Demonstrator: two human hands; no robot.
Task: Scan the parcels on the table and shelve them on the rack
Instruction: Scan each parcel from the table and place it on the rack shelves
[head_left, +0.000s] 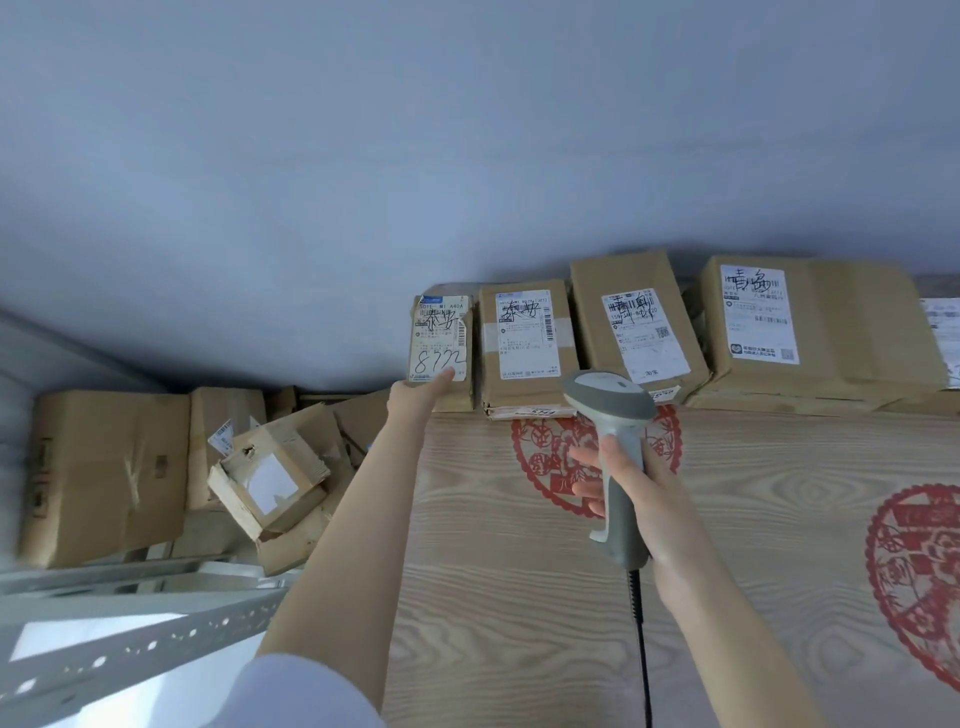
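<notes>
Wood-grain bench: left hand pinches the small parcel, right hand grips the scanner; more parcels beyond it, crushed boxes leftward.

Brown parcels w/ white labels; table pale woodgrain (red motifs).

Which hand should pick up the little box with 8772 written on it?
The left hand: it already holds the little box at its near edge, thumb on the label. The right hand is busy gripping the scanner, so it is not free.
</notes>
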